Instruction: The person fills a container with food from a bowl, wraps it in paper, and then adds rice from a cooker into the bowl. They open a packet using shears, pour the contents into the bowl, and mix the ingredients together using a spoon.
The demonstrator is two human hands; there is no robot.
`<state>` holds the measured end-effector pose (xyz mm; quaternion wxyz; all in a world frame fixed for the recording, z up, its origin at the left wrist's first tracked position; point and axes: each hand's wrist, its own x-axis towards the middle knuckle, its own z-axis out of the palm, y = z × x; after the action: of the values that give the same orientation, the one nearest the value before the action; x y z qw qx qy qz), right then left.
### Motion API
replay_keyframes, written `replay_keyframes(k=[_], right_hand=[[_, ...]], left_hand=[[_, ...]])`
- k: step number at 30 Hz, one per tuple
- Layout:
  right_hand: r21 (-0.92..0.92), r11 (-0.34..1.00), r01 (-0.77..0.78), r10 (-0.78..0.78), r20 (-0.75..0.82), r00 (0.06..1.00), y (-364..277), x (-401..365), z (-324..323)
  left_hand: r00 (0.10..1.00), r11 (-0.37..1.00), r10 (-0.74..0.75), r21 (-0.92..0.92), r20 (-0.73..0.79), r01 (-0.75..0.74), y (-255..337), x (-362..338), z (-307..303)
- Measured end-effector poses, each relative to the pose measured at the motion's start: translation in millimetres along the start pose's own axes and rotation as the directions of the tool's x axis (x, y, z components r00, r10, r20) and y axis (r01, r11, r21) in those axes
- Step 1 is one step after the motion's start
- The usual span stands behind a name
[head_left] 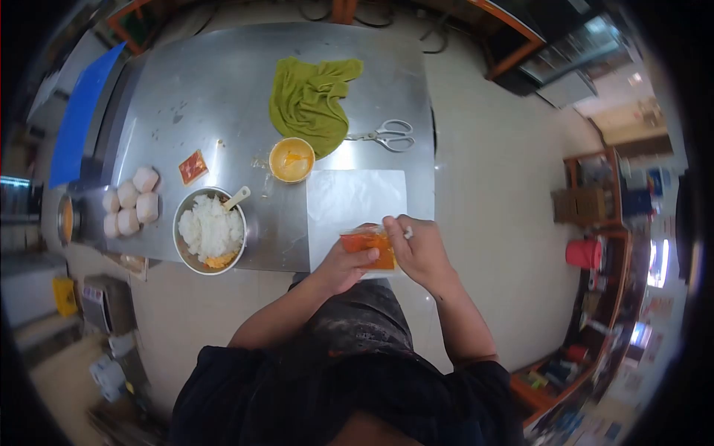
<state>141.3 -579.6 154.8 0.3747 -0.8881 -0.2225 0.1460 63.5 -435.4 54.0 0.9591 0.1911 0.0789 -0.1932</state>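
An orange-red packet is held between my two hands, over the near edge of a white sheet on the steel table. My left hand grips its left side, thumb across the front. The fingers of my right hand are closed at its upper right corner. Beyond the sheet sit a small bowl with orange smears inside, a green cloth and scissors. To the left stands a metal bowl of white rice with a pale spoon handle sticking out.
On the steel table, a small red packet lies behind the rice bowl. Several pale round items are grouped at the left. A blue panel stands at the left edge. Shelves line the right side.
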Motion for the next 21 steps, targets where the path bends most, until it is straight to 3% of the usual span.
replay_keyframes(k=[1, 2, 4, 5, 7, 8, 9, 10, 12, 14, 18, 20, 21], right_hand=[[-0.024, 0.999, 0.038, -0.036, 0.101, 0.994, 13.1, 18.4, -3.3], [0.041, 0.996, 0.083, -0.086, 0.079, 0.993, 36.9, 39.3, -6.8], [-0.200, 0.961, 0.192, -0.211, -0.078, 0.974, 94.4, 100.5, -15.6], [-0.258, 0.944, 0.205, -0.223, -0.043, 0.974, 119.2, 136.9, -20.3], [-0.376, 0.805, 0.459, -0.449, 0.118, 0.886, 187.8, 203.8, -10.7], [-0.372, 0.776, 0.510, -0.457, 0.227, 0.860, 206.8, 225.8, -3.4], [-0.438, 0.751, 0.495, -0.358, 0.360, 0.862, 224.0, 239.2, 4.4], [-0.407, 0.746, 0.527, -0.390, 0.375, 0.841, 229.7, 243.1, 5.8], [-0.422, 0.704, 0.572, -0.370, 0.469, 0.802, 246.0, 258.7, 11.0], [-0.411, 0.727, 0.550, -0.283, 0.550, 0.786, 218.0, 257.7, 1.8], [-0.442, 0.721, 0.534, -0.185, 0.620, 0.762, 217.5, 251.3, -17.1], [-0.368, 0.836, 0.408, -0.017, 0.725, 0.688, 214.0, 247.0, -40.0], [-0.304, 0.883, 0.359, -0.022, 0.735, 0.678, 253.0, 259.6, -30.4]], left_hand=[[0.999, 0.999, 0.032, -0.002, -0.018, -0.032, -2.5, 8.7, -8.0], [0.996, 0.997, 0.072, -0.003, -0.043, -0.072, -6.8, 16.2, -18.7], [0.969, 0.977, 0.200, -0.049, -0.144, -0.209, -19.8, 28.0, -17.6], [0.949, 0.959, 0.251, -0.086, -0.189, -0.271, -32.6, 31.3, -18.1], [0.874, 0.889, 0.390, -0.128, -0.290, -0.440, -68.0, 36.6, -22.0], [0.809, 0.822, 0.455, -0.175, -0.372, -0.543, -91.9, 40.9, -25.5], [0.732, 0.763, 0.441, -0.213, -0.519, -0.611, -107.0, 41.9, -6.9], [0.669, 0.682, 0.511, -0.220, -0.540, -0.698, -131.7, 41.7, 5.0], [0.559, 0.539, 0.645, -0.209, -0.521, -0.816, -162.7, 49.3, 21.9], [0.484, 0.443, 0.722, -0.207, -0.494, -0.872, -191.0, 43.6, 41.7], [0.314, 0.273, 0.687, -0.168, -0.655, -0.947, -249.1, 48.7, 75.8], [0.212, 0.163, 0.722, -0.136, -0.659, -0.977, -279.1, 56.8, 85.3], [0.166, 0.140, 0.717, -0.093, -0.677, -0.986, -296.1, 61.8, 93.4]])
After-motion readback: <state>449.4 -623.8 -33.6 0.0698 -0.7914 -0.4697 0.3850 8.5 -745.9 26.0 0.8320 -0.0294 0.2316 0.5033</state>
